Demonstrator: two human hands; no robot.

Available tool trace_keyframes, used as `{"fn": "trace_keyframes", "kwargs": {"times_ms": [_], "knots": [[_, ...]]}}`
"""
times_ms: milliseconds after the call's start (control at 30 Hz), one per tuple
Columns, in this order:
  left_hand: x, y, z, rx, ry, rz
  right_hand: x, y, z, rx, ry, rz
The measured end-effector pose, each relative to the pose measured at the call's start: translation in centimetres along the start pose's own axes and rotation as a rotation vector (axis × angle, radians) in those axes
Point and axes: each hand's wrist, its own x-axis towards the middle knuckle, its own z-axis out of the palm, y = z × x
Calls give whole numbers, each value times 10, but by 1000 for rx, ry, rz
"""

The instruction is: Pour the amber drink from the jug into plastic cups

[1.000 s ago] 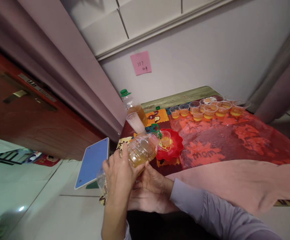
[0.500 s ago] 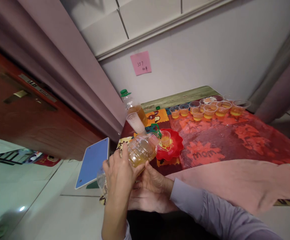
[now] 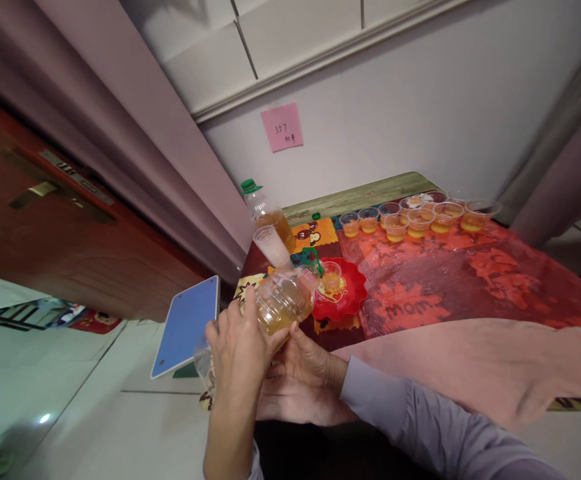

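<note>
My left hand [image 3: 237, 350] and my right hand [image 3: 303, 383] are both wrapped round a large clear bottle [image 3: 285, 300] of amber liquid. The bottle is tipped on its side, its green-ringed mouth over a small clear cup [image 3: 331, 275] with orange liquid in it. That cup stands on a red scalloped plate [image 3: 353, 300]. My left hand grips the bottle's body from above. Under the bottle's lower end, my right hand supports it.
Several small cups of orange liquid [image 3: 420, 220] stand in rows at the table's far side. A green-capped bottle [image 3: 265, 210] and a stack of empty cups [image 3: 273, 245] stand beside the wall. A blue tablet [image 3: 185, 323] leans at the table's left end. Pink cloth [image 3: 470, 363] covers the near edge.
</note>
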Motion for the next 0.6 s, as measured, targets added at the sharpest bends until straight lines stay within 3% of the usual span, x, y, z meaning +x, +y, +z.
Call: {"fn": "trace_keyframes", "kwargs": {"times_ms": [600], "knots": [[2, -1, 2, -11, -7, -4, 0, 0, 3, -20, -1, -34]]}}
